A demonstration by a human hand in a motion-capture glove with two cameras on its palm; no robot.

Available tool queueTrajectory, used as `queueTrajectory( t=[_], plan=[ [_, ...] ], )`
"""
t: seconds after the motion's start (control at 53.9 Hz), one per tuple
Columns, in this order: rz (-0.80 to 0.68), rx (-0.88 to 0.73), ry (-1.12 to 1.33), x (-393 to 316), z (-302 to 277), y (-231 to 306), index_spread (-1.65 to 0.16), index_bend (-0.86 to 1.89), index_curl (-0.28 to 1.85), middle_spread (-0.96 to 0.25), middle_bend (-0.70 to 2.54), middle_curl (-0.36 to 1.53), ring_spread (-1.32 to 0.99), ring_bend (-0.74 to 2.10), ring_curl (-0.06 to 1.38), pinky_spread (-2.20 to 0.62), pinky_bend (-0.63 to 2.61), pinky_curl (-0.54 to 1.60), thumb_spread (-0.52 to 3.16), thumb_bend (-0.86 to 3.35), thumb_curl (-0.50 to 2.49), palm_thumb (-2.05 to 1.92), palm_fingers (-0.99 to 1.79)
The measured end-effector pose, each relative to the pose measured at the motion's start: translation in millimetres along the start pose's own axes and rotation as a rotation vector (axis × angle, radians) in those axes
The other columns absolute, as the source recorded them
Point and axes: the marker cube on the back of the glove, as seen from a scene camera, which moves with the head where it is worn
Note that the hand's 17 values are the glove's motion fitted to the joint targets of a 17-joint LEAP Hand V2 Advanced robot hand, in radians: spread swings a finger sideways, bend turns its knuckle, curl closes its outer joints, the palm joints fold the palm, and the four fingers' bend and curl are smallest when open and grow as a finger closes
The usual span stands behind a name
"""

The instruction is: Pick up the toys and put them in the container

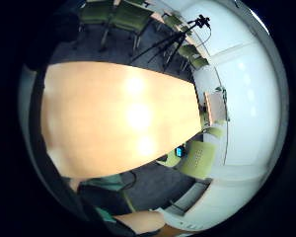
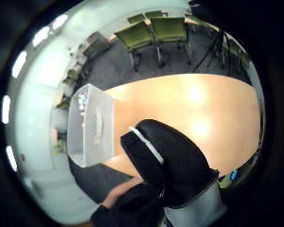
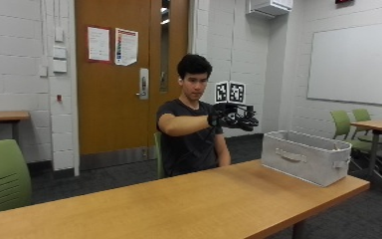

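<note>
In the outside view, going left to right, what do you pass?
Green chair → door → person → gloved right hand → container → far green chairs.

Classroom — whiteboard [image 3: 356,63], green chairs [image 3: 347,128], tables [image 3: 178,204]

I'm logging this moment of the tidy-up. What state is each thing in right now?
Gloved right hand: raised above the table, holds nothing.
Fabric container: upright at the table's end, open-topped, small toys inside.
Wooden table: no toys visible on it.
Door: closed.
</note>
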Motion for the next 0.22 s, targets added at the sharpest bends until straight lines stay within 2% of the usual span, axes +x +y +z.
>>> queueTrajectory(
  t=[0.223],
  plan=[
    [0.037, -0.024, 0.02, 26, 18, 9, -0.26, 0.16, 0.33, -0.12, 0.18, 0.42, -0.3, 0.19, 0.28, -0.15, 0.63, 0.29, 1.2, -0.05, 0.16, -0.07, -0.05]
  ],
)
